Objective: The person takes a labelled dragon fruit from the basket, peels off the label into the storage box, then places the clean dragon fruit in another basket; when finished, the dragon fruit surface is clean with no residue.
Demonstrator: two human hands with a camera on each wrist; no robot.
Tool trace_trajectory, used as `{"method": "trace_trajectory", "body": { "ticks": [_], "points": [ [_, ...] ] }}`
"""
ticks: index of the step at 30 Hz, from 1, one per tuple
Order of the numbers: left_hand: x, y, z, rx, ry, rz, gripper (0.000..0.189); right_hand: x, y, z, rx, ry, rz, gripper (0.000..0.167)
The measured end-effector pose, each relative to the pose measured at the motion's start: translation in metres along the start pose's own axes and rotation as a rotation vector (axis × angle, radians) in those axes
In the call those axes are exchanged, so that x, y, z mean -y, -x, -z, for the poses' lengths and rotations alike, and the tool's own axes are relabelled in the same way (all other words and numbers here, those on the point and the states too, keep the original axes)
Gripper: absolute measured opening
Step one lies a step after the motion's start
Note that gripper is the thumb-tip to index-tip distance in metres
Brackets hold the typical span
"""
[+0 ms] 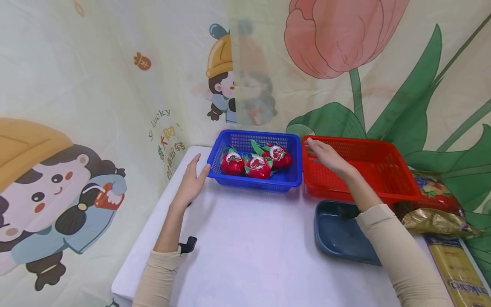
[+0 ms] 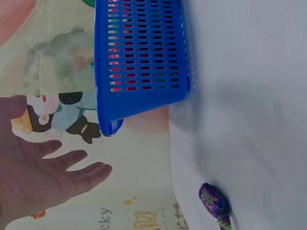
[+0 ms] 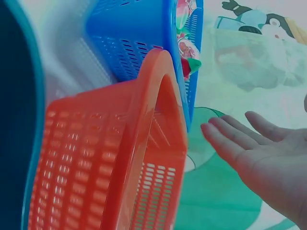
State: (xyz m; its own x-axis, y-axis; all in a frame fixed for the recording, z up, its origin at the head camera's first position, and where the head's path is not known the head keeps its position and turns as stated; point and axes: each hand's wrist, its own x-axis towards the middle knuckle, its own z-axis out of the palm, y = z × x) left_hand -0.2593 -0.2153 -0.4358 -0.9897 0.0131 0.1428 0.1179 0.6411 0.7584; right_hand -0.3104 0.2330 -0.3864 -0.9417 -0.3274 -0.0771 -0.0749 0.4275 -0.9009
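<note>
A blue plastic basket (image 1: 253, 183) stands at the back of the table, holding red dragon fruits (image 1: 258, 167) with green tips and round white labels. My left hand (image 1: 190, 182) is beside its left end, fingers spread and holding nothing; in the left wrist view, a gap shows between hand and basket (image 2: 141, 62). To the right is a red basket (image 1: 383, 170) with a bare bottom. Over its left part hovers my right hand (image 1: 327, 157), palm turned inward, fingers extended, nothing in it. The right wrist view shows that hand (image 3: 268, 158) apart from the red basket's rim (image 3: 158, 72).
A dark blue tray (image 1: 341, 238) lies under my right forearm. Shiny food packages (image 1: 437, 221) and a yellow packet (image 1: 460, 268) lie along the right edge. A small purple wrapped candy (image 2: 214, 200) is on the table near my left wrist. Printed curtains hang behind and left.
</note>
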Motion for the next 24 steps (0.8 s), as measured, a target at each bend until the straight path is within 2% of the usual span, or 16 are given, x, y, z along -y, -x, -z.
{"method": "trace_trajectory", "body": {
  "ticks": [6,9,13,20,24],
  "points": [
    [0.006,-0.004,-0.002,0.013,0.182,0.074,0.073,-0.001,-0.027,0.001,0.009,-0.249,-0.044,0.082],
    [0.011,-0.008,-0.005,0.016,0.352,0.136,0.07,0.0,-0.038,-0.001,0.011,-0.345,-0.091,0.081],
    [0.02,-0.011,-0.008,-0.017,0.593,0.206,0.064,0.001,-0.056,-0.007,0.003,-0.42,-0.138,0.082],
    [0.033,-0.016,-0.013,-0.071,0.896,0.276,0.05,-0.001,-0.083,-0.018,-0.044,-0.414,-0.197,0.08],
    [0.037,-0.019,-0.016,-0.103,0.988,0.329,0.052,-0.004,-0.095,-0.023,-0.07,-0.384,-0.22,0.078]
  ]
}}
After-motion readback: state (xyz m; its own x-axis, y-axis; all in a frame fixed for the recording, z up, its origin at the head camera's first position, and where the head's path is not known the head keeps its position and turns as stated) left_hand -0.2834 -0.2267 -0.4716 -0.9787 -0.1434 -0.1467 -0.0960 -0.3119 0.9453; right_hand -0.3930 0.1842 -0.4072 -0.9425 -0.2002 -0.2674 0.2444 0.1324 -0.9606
